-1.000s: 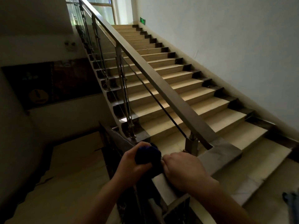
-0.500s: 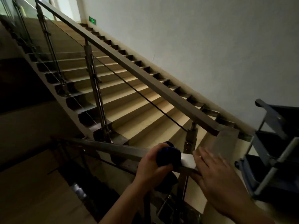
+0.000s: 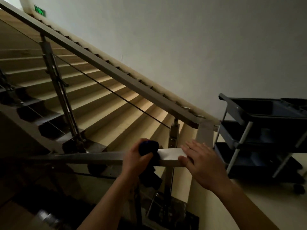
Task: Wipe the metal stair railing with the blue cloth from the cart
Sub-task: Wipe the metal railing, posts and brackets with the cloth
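Note:
The metal stair railing runs level across the lower middle of the view, then climbs up the stairs to the upper left. My left hand is shut on the blue cloth, which is pressed on top of the level rail; part of the cloth hangs below it. My right hand lies flat and open on the rail's right end, fingers spread, just right of the cloth. The dark cart stands at the right.
Tan stairs rise to the upper left behind the railing's posts and thin cable. A plain wall fills the upper right. Below the rail the stairwell drops away, dark, at the lower left.
The view has swung right, bringing the cart into sight. My right hand has opened from a fist to a flat palm on the rail. The left hand still holds the cloth on the rail.

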